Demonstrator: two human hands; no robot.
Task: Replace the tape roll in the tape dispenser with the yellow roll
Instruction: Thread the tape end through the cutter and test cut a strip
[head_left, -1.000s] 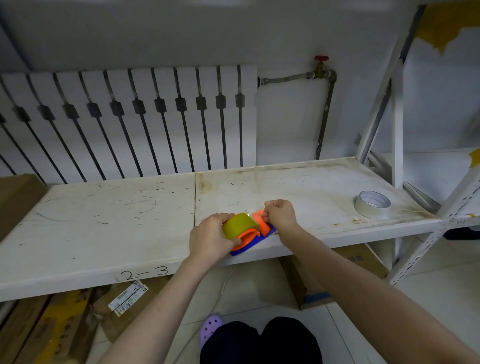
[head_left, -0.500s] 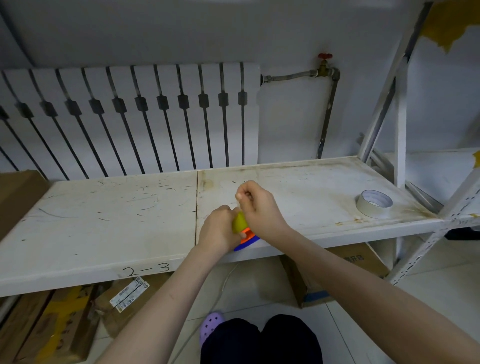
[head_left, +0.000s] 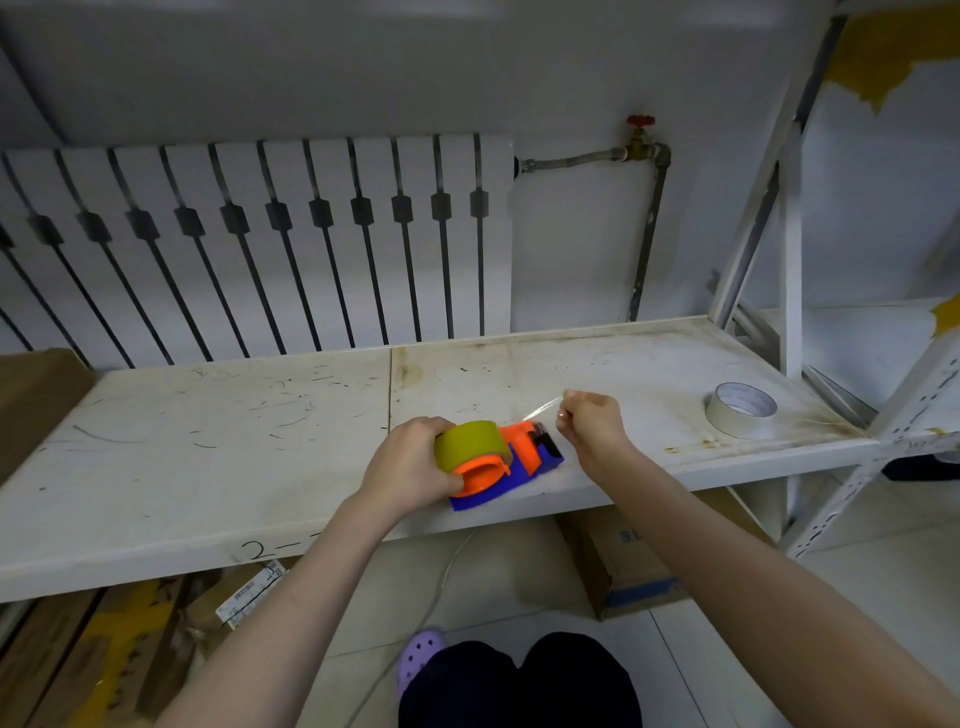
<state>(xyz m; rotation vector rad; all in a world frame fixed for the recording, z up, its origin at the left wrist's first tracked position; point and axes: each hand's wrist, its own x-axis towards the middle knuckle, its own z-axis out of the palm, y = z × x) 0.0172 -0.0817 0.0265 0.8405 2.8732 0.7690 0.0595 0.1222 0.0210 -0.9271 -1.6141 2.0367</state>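
An orange and blue tape dispenser (head_left: 524, 462) lies near the front edge of the white shelf (head_left: 208, 447). The yellow roll (head_left: 470, 442) sits on its orange hub. My left hand (head_left: 410, 467) grips the roll and the dispenser from the left. My right hand (head_left: 592, 423) is just right of the dispenser's cutter end, fingers pinched on a thin clear strip of tape (head_left: 543, 410) that stretches from the dispenser up to my fingers.
A pale tape roll (head_left: 742, 408) lies flat at the shelf's right end, beside the white rack uprights (head_left: 789, 249). A radiator (head_left: 260, 244) and a valve pipe (head_left: 647, 150) stand behind. Cardboard boxes (head_left: 623, 566) sit under the shelf, another box (head_left: 36, 395) at the left.
My right hand moved from over the roll to the right of the dispenser, drawing a clear strip of tape out. The roll and dispenser show again. My left hand kept its grip.
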